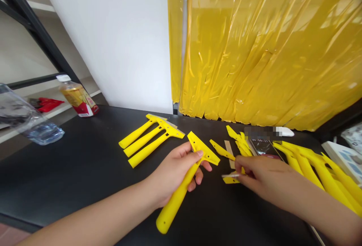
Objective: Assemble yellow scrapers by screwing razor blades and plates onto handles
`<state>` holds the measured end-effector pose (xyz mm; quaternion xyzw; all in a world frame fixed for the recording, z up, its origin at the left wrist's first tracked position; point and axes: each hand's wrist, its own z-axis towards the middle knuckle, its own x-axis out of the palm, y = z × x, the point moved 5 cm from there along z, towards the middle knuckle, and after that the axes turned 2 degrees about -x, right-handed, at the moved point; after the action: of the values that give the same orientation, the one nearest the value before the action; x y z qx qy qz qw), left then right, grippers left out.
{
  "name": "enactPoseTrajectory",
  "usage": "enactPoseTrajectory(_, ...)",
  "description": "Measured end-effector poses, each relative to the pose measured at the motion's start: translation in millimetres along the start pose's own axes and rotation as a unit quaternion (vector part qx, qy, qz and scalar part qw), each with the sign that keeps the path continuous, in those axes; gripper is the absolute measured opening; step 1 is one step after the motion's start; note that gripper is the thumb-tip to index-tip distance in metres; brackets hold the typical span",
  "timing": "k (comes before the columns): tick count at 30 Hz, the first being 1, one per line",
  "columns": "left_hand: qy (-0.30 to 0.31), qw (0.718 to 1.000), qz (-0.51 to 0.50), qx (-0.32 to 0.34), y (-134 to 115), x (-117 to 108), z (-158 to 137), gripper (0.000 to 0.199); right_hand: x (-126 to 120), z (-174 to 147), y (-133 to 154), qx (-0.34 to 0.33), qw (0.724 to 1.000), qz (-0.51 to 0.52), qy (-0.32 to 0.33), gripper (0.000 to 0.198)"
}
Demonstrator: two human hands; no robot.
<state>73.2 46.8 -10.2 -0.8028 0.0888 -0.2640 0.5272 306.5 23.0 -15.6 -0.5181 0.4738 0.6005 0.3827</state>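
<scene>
My left hand (177,170) is closed around a yellow scraper handle (178,199), its wide flat head up and the thumb pressed on it near the screw holes. No blade shows on that head. My right hand (254,172) is pinched, with a thin metal blade (229,176) sticking out from the fingertips over a small yellow clamp plate (232,180). Another yellow clamp plate (222,149) lies just beyond those fingers, beside a tan strip (229,151). Left of centre lie three yellow scrapers (149,140) side by side, with metal blade edges at their heads.
More yellow plates (240,142) lie by a phone (264,147) showing a timer. Several yellow handles (319,166) are piled at the right by a white box (343,163). A drink bottle (79,97) and a clear container (45,131) stand left. Yellow film (254,57) hangs behind.
</scene>
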Motion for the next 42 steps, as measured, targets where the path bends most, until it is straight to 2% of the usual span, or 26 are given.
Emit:
enactPoseTrajectory(3,0.006,1.000,0.004,-0.001,1.0,-0.3,0.8,0.024,-4.5,14.0,-6.2,0.108,0.992,-0.035,-0.050,0.032)
enactPoseTrajectory(5,0.008,1.000,0.004,-0.001,1.9,-0.5,1.3,0.024,-3.3,24.6,-8.1,0.146,0.986,-0.045,-0.069,0.043)
enactPoseTrajectory(9,0.006,1.000,0.002,0.000,2.9,-1.0,1.4,0.026,5.0,39.1,-5.6,0.122,0.988,-0.052,-0.083,0.047)
enactPoseTrajectory(15,0.006,1.000,0.007,0.007,0.8,-0.6,0.5,0.023,12.4,36.0,3.5,0.033,0.997,-0.041,-0.052,0.021)
enactPoseTrajectory(18,0.005,1.000,0.010,0.009,0.0,-0.8,0.8,0.023,9.1,31.5,8.3,0.017,0.998,-0.039,-0.036,0.019)
enactPoseTrajectory(22,0.007,1.000,0.013,0.006,0.7,-0.9,1.2,0.024,3.3,29.0,4.6,0.056,0.997,-0.034,-0.038,0.027)
enactPoseTrajectory(26,0.009,1.000,0.016,0.004,1.4,-0.6,1.0,0.025,5.4,33.6,-11.4,0.114,0.991,-0.036,-0.052,0.025)
enactPoseTrajectory(31,0.007,1.000,0.022,0.003,1.3,-0.8,0.1,0.023,12.4,38.3,-23.1,0.104,0.994,-0.014,-0.043,0.019)
enactPoseTrajectory(35,0.010,1.000,0.018,0.004,1.4,-1.0,-0.7,0.021,11.8,36.4,-21.5,0.105,0.993,-0.012,-0.049,0.020)
enactPoseTrajectory(39,0.011,1.000,0.018,0.002,2.1,-0.9,-0.6,0.021,13.0,37.1,-17.5,0.073,0.996,-0.006,-0.042,0.022)
enactPoseTrajectory(42,0.009,1.000,0.017,0.003,1.7,-1.1,0.2,0.021,14.0,37.9,-23.1,0.081,0.996,-0.008,-0.038,0.019)
